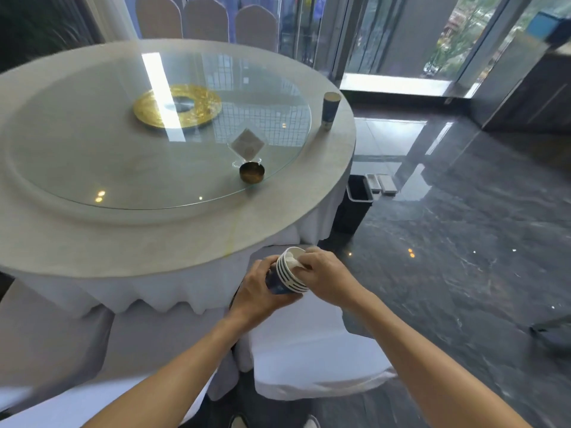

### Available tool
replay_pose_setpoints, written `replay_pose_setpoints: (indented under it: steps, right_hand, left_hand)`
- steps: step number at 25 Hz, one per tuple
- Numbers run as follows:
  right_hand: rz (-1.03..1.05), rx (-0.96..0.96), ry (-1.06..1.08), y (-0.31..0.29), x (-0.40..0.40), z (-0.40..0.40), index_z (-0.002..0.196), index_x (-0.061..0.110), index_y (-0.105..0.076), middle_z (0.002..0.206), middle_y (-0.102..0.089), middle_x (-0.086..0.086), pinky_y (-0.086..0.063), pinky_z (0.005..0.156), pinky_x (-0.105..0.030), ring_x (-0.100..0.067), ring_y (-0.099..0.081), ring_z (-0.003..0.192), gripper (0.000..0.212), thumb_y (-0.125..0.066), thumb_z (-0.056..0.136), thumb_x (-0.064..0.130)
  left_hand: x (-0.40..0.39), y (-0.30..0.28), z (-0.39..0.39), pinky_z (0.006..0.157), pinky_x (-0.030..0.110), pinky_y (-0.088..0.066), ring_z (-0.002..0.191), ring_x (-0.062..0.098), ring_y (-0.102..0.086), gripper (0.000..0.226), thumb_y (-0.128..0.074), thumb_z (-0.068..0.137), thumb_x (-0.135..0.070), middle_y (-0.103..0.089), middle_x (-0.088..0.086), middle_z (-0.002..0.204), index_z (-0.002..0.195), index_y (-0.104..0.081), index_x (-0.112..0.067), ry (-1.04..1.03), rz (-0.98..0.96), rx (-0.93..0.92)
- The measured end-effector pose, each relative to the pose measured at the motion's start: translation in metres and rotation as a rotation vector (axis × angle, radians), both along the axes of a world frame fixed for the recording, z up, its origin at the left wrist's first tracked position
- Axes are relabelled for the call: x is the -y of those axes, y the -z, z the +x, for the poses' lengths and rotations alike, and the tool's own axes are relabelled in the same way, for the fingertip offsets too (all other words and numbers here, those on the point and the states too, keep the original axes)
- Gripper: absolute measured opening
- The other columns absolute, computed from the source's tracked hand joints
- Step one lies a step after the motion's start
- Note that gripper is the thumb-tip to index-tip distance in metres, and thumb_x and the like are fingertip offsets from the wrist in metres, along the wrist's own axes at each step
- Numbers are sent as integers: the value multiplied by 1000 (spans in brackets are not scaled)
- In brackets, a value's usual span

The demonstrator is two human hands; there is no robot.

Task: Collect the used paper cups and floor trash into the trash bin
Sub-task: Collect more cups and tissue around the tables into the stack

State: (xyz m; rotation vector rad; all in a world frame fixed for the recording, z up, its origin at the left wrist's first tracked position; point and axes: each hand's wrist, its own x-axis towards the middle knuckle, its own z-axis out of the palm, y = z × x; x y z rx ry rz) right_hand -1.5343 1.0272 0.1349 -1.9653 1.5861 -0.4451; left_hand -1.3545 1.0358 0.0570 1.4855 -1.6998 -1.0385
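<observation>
No writing is reading clearly on any cup. The left hand [262, 288] is wrapping its grip closed around a stack of nested paper cups [290, 274], tilted with mouths toward one o'clock. The right hand [327, 278] is pinching a crumpled white tissue [293, 261] at the top cup's mouth. A single paper cup [330, 111] is standing on the tabletop [154, 242] at two o'clock. The dark trash bin [355, 205] is sitting on the floor beside the tabletop's skirt.
</observation>
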Motion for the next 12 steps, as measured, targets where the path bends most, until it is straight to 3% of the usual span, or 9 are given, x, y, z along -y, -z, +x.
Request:
replay_pose_setpoints:
  steps: [3, 4, 6, 9, 12]
  right_hand:
    - [102, 111, 15, -13, -13, -28, 105, 20, -67, 102, -70, -2, -61, 80, -39, -21, -68, 94, 17, -53, 102, 29]
    - [133, 131, 12, -16, -18, -42, 104, 20, -69, 104, -71, -4, -61, 80, -41, -23, -68, 94, 20, -51, 100, 27]
    - [173, 100, -70, -16, -23, -71, 83, 13, -71, 106, -66, -5, -56, 82, -48, -26, -62, 95, 29, -47, 94, 25]
    - [186, 2, -167, -21, -35, -128, 53, 34, -63, 111, -54, 8, -38, 89, -30, -13, -39, 104, 47, -46, 95, 25]
    - [133, 30, -168, -33, -45, -181, 64, 24, -60, 97, -54, 0, -38, 78, -34, -16, -46, 90, 37, -46, 97, 31]
  left_hand:
    - [-5, -8, -24, 76, 3, -48, 105, 4, -67, 84, -95, 59, -52, -66, -11, 126, 134, -60, -36, 17, -25, -7]
    - [-8, -10, -38, 77, 5, -49, 106, 6, -68, 84, -96, 60, -50, -66, -10, 126, 135, -61, -33, 17, -34, -10]
    - [-13, -15, -67, 81, 15, -55, 105, 9, -69, 86, -96, 60, -50, -68, -7, 125, 135, -62, -28, 18, -49, -23]
    - [-21, -22, -127, 85, 27, -63, 103, 10, -73, 90, -92, 57, -59, -72, -6, 124, 135, -62, -26, 18, -87, -36]
    - [-26, -28, -178, 78, 12, -57, 101, 7, -73, 86, -97, 59, -50, -72, -8, 123, 134, -63, -27, -28, -106, -17]
